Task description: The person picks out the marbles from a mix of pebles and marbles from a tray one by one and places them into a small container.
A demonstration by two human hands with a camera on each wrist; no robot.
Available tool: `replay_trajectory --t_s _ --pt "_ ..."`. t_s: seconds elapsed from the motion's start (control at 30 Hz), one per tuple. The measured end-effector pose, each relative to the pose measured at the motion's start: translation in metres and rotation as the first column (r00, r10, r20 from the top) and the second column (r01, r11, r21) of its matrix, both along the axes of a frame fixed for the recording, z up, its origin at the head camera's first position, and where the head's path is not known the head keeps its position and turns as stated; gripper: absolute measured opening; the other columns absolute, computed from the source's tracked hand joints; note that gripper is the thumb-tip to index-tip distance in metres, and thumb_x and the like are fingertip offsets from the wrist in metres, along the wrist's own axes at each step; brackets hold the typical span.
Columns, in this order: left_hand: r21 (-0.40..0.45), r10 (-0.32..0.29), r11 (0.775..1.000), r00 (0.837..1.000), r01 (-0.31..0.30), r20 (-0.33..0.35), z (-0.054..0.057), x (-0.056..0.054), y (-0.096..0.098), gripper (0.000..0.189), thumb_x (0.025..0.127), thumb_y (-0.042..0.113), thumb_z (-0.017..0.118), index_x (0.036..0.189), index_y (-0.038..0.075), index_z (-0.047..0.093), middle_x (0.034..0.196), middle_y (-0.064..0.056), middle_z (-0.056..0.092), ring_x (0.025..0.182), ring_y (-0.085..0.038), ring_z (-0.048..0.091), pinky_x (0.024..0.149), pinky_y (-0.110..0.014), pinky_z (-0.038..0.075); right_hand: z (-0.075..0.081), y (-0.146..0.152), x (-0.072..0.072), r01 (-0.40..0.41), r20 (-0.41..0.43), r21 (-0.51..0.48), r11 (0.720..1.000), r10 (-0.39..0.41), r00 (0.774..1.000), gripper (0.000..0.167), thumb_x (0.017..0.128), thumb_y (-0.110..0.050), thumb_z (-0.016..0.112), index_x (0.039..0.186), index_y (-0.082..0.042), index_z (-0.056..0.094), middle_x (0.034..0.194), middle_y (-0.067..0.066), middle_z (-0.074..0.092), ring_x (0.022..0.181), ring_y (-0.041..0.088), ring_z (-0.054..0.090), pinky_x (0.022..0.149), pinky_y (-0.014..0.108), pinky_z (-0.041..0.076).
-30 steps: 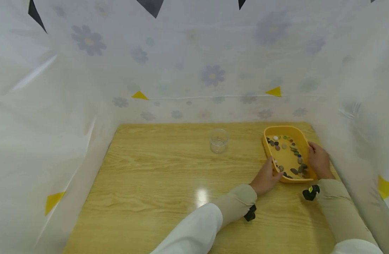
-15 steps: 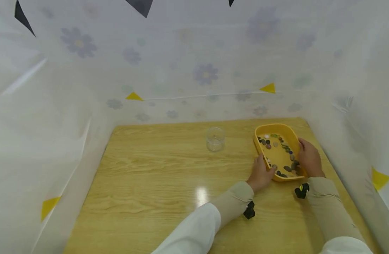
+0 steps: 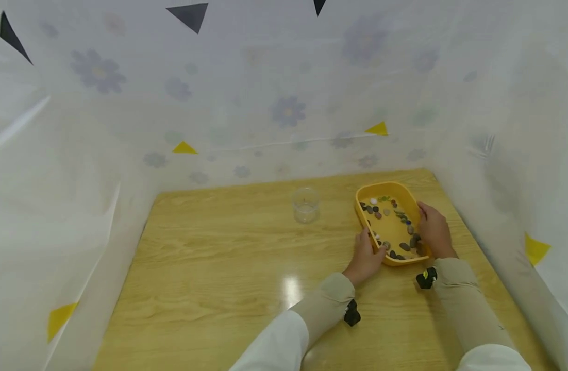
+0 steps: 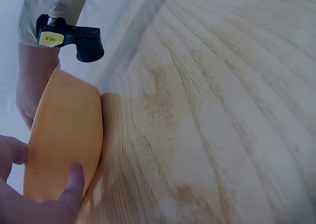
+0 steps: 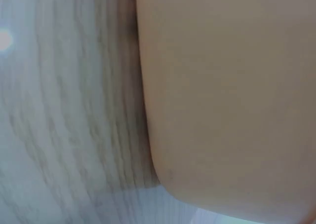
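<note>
A yellow rectangular tray [image 3: 391, 229] with rounded corners sits at the right of the wooden table. Several pebbles [image 3: 405, 247], mostly dark, with a few white, green and blue ones, lie scattered inside. My left hand [image 3: 364, 262] grips its near left side, thumb at the rim and fingers along the outer wall. On the opposite side, my right hand [image 3: 435, 232] holds the right wall, its fingertips partly hidden. The tray's outer wall [image 4: 66, 130] shows beside my left fingers in the left wrist view. That same tray [image 5: 227, 95] fills most of the right wrist view.
A clear, round glass container [image 3: 305, 206] stands left of the tray, toward the back. White plastic sheeting [image 3: 247, 103] with flower prints encloses the table [image 3: 210, 257] at the back and both sides.
The tray, held in both hands, has shifted a little left, closer to the glass container. The head view has also turned slightly to the right.
</note>
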State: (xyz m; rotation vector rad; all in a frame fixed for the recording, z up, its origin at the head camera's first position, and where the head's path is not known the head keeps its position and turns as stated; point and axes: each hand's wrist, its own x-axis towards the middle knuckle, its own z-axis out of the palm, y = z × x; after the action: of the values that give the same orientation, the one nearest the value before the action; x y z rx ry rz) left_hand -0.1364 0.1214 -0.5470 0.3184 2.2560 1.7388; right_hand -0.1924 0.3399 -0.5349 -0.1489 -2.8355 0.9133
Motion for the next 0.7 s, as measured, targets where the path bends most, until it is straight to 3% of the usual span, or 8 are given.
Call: replay_trajectory --t_s 0.27,0.47,0.7 --pt "-0.011 0.02 1.0 1.0 -0.02 -0.016 0.002 0.006 -0.005 0.067 0.094 0.03 0.053 0.147 0.012 0.016 0.13 -0.005 0.031 0.118 -0.012 0.039 0.095 -0.025 0.04 0.004 -0.007 0.004 0.011 -0.012 -0.008 1.0 -0.011 1.0 0.043 0.103 -0.017 0.028 0.138 0.005 0.038 0.128 0.03 0.046 0.109 0.047 0.047 0.09 0.06 0.038" --pt "0.074 0.019 0.997 1.0 -0.02 0.006 0.001 0.009 -0.012 0.065 0.095 0.025 0.054 0.146 0.011 0.016 0.128 -0.003 0.03 0.113 -0.009 0.04 0.09 -0.02 0.042 0.004 -0.013 0.004 0.006 0.002 -0.006 1.0 -0.006 1.0 0.043 0.103 -0.018 0.027 0.139 0.003 0.037 0.13 0.029 0.045 0.112 0.047 0.045 0.092 0.059 0.037" --pt "0.104 0.026 0.994 0.999 -0.028 0.023 0.0 0.015 -0.024 0.063 0.095 0.025 0.054 0.144 0.01 0.019 0.129 -0.002 0.031 0.114 -0.011 0.042 0.09 -0.021 0.043 0.005 -0.024 0.008 0.001 0.019 -0.017 1.0 -0.001 1.0 0.044 0.103 -0.02 0.026 0.139 0.002 0.038 0.131 0.029 0.045 0.112 0.047 0.045 0.091 0.059 0.038"
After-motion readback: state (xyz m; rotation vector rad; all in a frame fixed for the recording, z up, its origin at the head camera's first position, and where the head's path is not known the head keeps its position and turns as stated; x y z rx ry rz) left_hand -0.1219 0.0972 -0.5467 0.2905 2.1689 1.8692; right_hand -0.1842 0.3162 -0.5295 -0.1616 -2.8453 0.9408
